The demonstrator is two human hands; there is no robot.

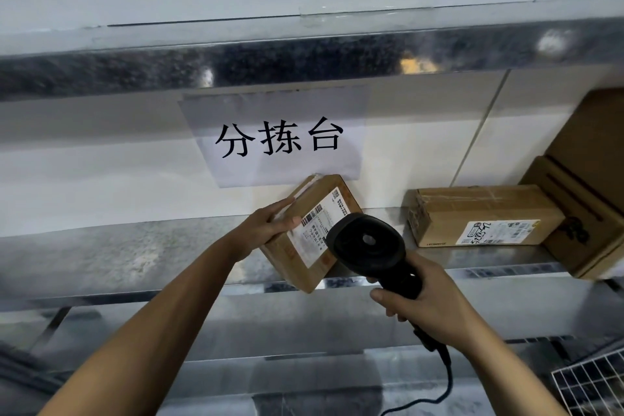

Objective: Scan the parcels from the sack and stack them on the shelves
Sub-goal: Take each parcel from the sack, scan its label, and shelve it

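Lower right corner: a white wire grid (pixel 594 385).

Right hand (pixel 435 307) is wrapped round the grip of a black scanner (pixel 368 243); its cable (pixel 447 378) drops from the handle base. The scanner head is just in front of 1 tilted brown parcel (pixel 297 246).

Left hand (pixel 266 226) grips that parcel's left end, fingers (pixel 280 206) along the upper edge, thumb on the white barcode label; print too small to read. The parcel is at the front edge of the metal shelf (pixel 135 257); resting or lifted, cannot tell.

Further right on the shelf: 1 long parcel (pixel 479 216) with a label and handwritten digits, touching 2 bigger cartons (pixel 587 199).

Wall sign (pixel 277 142): 分拣台.
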